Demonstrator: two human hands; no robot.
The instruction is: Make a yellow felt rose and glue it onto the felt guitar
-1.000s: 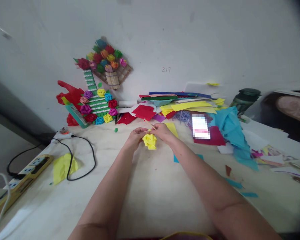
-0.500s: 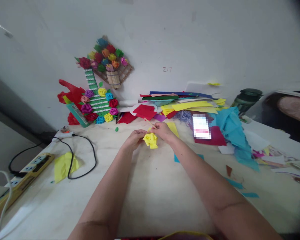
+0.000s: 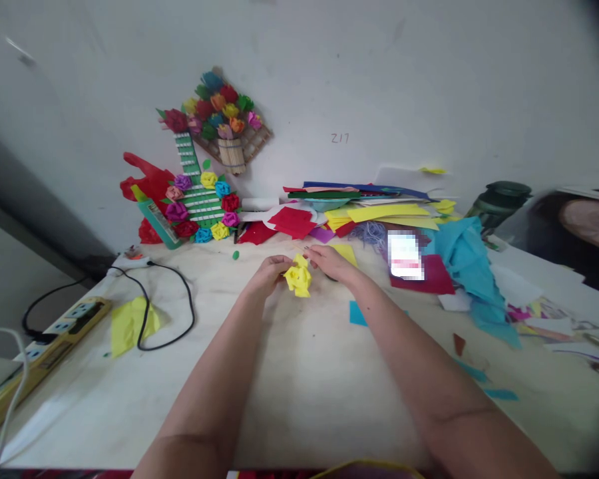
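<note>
My left hand (image 3: 273, 273) is closed, its fingertips pinching the left side of a yellow paper flower (image 3: 298, 278) above the table. A petal of the flower sticks up at its top. My right hand (image 3: 327, 260) is closed just right of the flower, with a small gap between them. Its fingers hold a thin wooden stick (image 3: 298, 247), faintly seen and pointing left behind the flower. Behind my right hand lies a yellow paper sheet (image 3: 344, 254). A blue paper piece (image 3: 358, 313) lies partly under my right forearm.
Paper sheets (image 3: 389, 213) are piled along the wall, beside a guitar-shaped flower craft (image 3: 204, 203) and a glue bottle (image 3: 158, 223). A phone (image 3: 404, 256) rests on dark red paper. A power strip (image 3: 62, 339) and black cable (image 3: 192, 299) are on the left, blue crepe paper (image 3: 462, 253) on the right.
My right hand with the stick has drawn slightly right, away from the flower. The stick's tip has swung lower, and a petal now stands up. The view has shifted slightly.
</note>
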